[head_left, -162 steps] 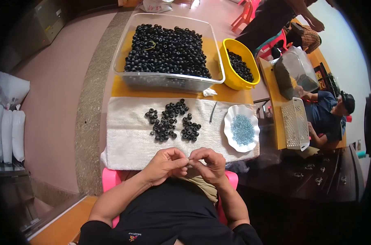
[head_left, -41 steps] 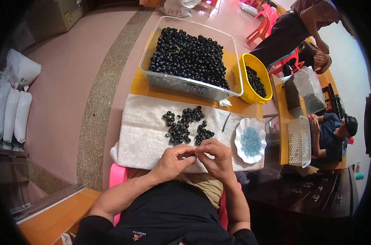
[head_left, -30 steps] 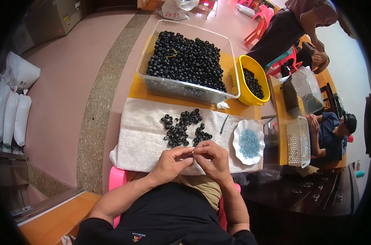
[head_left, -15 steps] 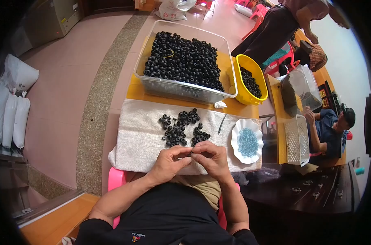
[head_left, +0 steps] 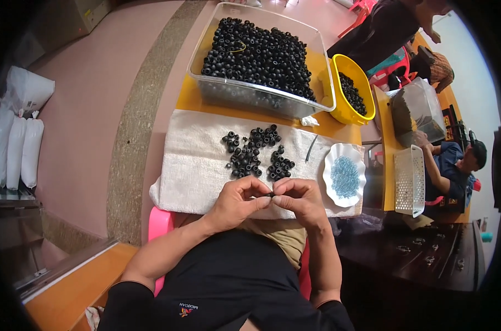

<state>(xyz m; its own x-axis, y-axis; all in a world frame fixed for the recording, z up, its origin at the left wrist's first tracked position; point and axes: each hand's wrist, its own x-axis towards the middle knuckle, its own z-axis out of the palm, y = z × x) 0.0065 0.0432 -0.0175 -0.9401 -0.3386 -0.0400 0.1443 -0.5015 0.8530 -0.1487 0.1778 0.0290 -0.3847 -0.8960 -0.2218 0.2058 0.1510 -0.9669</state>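
My left hand [head_left: 234, 203] and my right hand [head_left: 303, 203] meet at the near edge of a white towel [head_left: 192, 163]. Both are closed, thumbs and forefingers pinching a small black bead-like piece [head_left: 270, 194], mostly covered by the fingertips. Just beyond them lies a loose heap of round black pieces with holes [head_left: 247, 160]. A scalloped white dish [head_left: 329, 189] stands on the towel to the right, holding many tiny light-blue beads [head_left: 345, 177]. Between heap and dish lies a thin dark strip [head_left: 311, 148].
Behind the towel stands a large clear bin [head_left: 256, 95] of black pieces, with a yellow tub [head_left: 344, 112] beside it. A white perforated basket [head_left: 409, 185] and a seated person [head_left: 452, 174] are at the right. Another person [head_left: 372, 30] stands behind. White sacks [head_left: 32, 151] are far left.
The view has shifted, so the table and its contents appear higher and slightly farther right. My hands stay together at the towel's near edge, still pinching the small black piece.
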